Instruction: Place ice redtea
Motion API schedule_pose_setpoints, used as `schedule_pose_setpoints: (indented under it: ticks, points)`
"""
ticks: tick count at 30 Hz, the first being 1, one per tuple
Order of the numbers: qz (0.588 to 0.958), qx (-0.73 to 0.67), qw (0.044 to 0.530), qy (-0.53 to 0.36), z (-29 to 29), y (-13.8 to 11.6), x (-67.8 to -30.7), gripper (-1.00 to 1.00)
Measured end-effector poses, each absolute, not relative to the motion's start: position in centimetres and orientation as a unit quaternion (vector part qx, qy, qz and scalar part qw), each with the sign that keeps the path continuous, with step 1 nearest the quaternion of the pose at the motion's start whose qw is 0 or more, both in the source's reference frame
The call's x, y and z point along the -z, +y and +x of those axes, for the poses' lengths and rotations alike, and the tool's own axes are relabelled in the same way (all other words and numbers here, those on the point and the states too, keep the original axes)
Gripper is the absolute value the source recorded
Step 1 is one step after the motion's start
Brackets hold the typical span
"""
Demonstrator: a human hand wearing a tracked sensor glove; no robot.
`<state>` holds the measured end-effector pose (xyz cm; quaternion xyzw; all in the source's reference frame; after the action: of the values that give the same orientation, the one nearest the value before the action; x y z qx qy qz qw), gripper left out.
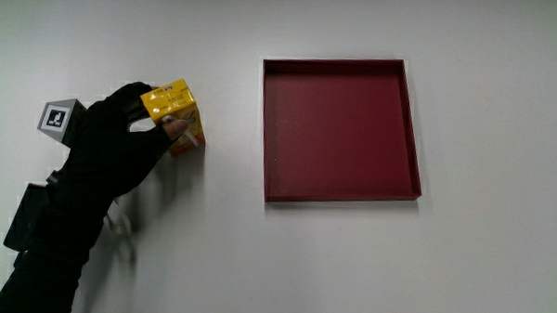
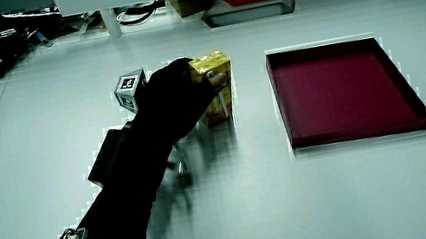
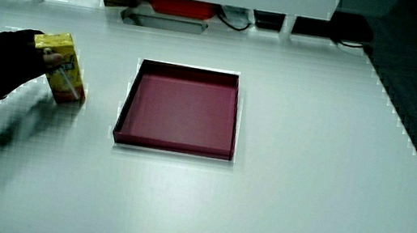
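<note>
From above, the hand is closed around a yellow ice red tea carton, fingers wrapped over its top; the carton stands on the white table beside a shallow dark red tray, apart from it, and the tray holds nothing. In a side view, the hand grips the upright carton near the tray. In a side view, fingers clasp the carton beside the tray.
</note>
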<state>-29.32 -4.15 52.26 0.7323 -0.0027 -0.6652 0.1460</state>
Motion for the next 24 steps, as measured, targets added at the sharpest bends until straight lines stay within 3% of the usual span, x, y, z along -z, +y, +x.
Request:
schedule_pose_setpoints:
  ticks: [9,24]
  points:
    - [0.715,0.684,0.143,-0.008,-29.6,-3.9,-53.0,0.00]
    - [0.710,0.689,0.145,-0.018,-29.9,-3.6,-53.5,-0.60]
